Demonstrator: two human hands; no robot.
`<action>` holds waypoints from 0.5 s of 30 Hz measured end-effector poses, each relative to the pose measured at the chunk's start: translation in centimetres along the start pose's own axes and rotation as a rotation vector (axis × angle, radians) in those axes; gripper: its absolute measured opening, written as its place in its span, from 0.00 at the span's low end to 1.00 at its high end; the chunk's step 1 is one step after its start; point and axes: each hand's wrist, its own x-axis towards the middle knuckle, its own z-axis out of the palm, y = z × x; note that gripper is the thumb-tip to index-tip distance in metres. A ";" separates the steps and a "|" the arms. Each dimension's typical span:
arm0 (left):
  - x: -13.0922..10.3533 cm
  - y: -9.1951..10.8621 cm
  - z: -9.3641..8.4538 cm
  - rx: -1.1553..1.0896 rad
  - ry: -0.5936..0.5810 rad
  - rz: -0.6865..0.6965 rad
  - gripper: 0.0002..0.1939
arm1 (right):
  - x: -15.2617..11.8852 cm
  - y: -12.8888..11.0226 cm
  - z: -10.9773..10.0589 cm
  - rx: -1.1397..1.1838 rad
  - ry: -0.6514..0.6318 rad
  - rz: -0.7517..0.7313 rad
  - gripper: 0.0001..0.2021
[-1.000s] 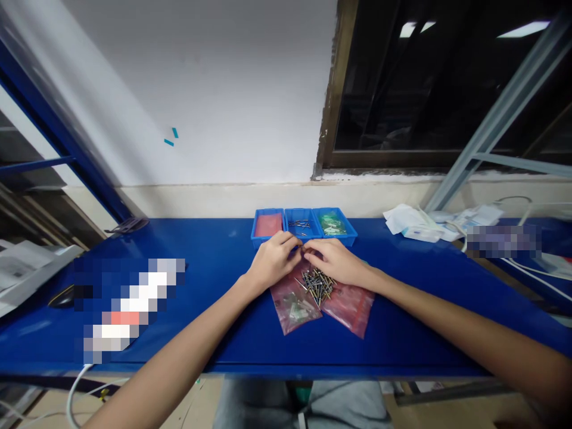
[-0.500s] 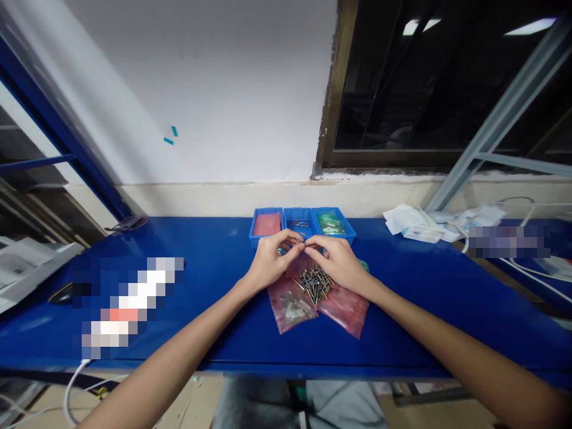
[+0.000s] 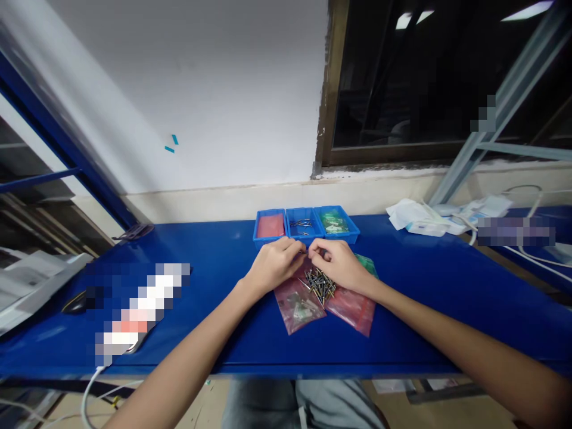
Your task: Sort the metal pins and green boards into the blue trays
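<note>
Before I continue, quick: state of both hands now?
Left hand: curled; whether it holds anything cannot be told.
Right hand: curled too; likewise cannot be told.

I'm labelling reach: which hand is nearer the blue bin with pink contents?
Left. The left hand is just in front of the bin; the right hand is farther right.

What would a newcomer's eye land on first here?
The left hand and right hand, close together at the middle of the blue table, by a heap of metal pins and pink plastic bags. Just beyond them, three blue trays stand in a row. Then the dark window, upper right.
</note>
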 end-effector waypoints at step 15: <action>0.0 0.6 0.2 -0.181 0.024 -0.048 0.08 | 0.0 1.4 -0.7 -0.203 0.009 -0.138 0.04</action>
